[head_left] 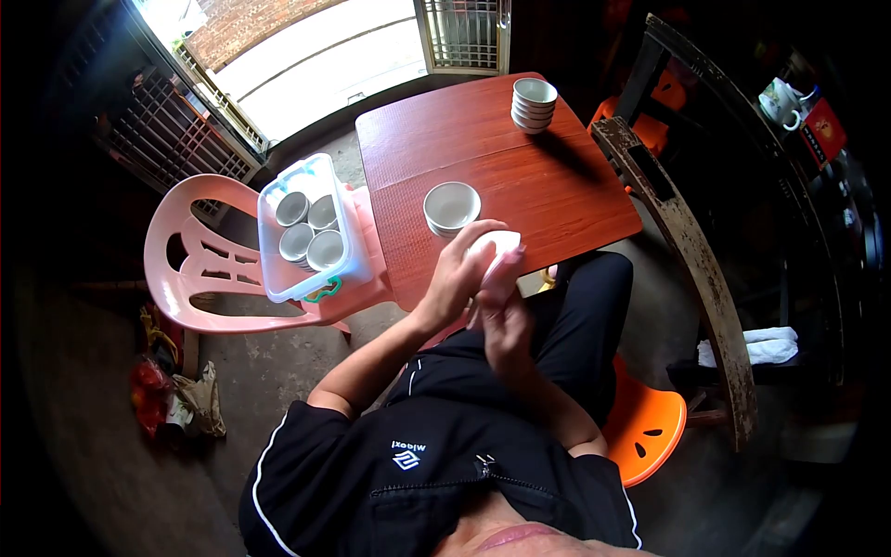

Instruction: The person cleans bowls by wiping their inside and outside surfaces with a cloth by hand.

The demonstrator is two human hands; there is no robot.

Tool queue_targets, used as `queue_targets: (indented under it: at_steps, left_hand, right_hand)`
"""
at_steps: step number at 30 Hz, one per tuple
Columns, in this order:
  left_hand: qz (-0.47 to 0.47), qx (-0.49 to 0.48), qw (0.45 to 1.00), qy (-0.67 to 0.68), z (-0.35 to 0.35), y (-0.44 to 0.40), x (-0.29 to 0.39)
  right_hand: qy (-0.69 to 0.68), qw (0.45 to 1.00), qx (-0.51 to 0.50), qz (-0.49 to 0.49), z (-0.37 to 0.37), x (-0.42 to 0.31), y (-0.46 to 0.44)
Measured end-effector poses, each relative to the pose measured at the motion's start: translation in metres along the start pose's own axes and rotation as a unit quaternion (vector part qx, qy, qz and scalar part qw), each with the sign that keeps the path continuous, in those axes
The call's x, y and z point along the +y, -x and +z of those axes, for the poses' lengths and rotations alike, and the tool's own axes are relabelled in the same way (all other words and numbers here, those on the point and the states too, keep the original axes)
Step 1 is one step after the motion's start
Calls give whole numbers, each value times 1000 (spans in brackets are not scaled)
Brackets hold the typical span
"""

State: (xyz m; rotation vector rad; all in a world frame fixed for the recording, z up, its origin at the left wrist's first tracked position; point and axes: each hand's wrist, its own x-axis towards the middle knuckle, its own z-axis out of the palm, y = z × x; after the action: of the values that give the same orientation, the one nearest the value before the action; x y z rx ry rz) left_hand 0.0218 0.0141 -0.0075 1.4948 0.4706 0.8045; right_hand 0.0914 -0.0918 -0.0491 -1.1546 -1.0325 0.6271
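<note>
My left hand [453, 283] is closed around a white bowl [499, 243] held over the near edge of the table, its fingers curled over the side. Against that bowl, my right hand [506, 327] presses what looks like a pink cloth [502, 277]; the fingers partly hide it. Just beyond my hands, a short stack of bowls [452, 204] stands on the red-brown table [408, 167]. A taller bowl stack [534, 104] rises at the table's far right. To the left, a clear plastic box [345, 227] contains several bowls [311, 232] in stacks.
The box rests on a pink plastic chair [200, 288] at the table's left. An orange seat [650, 427] is beside my right hip. A worn wooden bench [687, 251] lines the right, with a white towel [756, 346] nearby. Bags [176, 399] lie on the floor.
</note>
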Motion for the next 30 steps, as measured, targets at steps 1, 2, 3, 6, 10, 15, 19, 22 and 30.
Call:
queue_targets:
  at_steps: [1,2,3,6,10,15,19,22,30]
  left_hand:
    - [-80,-25,994,75,-4,-5,0]
    - [-132,-73,980,127,-11,-10,-4]
    - [-167,-85,977,101,-13,-13,2]
    - [-71,-60,996,-12,-10,-11,-12]
    - [170,62,969,-169,9,2,-21]
    - [-125,-40,985,112,-8,-15,-18]
    - [-234,-24,965,118,-12,-17,-19]
    - [37,39,996,-72,3,-1,-29]
    - [-160,-36,972,166,0,3,-15]
  right_hand:
    - [137,984,-74,-83,-4,16,7]
    - [204,964,-57,-161,-3,33,10]
    - [270,933,-27,-236,1,38,8]
    - [199,956,-40,-213,-9,46,3]
    - [-399,900,116,134,-8,-16,-19]
    - [180,971,-80,-134,-10,39,2]
    - [305,922,-54,-233,-9,38,-6]
    - [-41,997,69,6,-1,24,-5]
    - [-42,991,128,20,-12,-3,-16]
